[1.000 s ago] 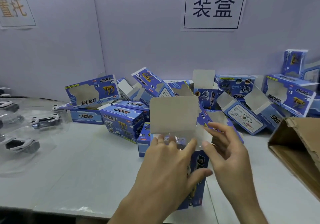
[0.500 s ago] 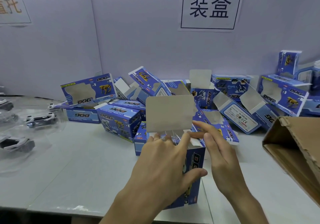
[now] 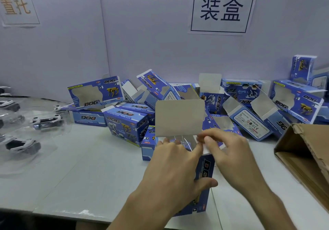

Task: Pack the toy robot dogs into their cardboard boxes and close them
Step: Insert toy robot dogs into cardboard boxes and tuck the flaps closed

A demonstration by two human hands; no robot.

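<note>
While the left hand (image 3: 170, 172) grips the box (image 3: 204, 169) standing on the table (image 3: 89, 158), thumb on its side, the right hand (image 3: 231, 155) pinches a small flap (image 3: 207, 150) at its open top.

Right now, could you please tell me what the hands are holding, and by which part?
The left hand grips the upright blue box around its body; the right hand pinches the small side flap at its open top.
</note>
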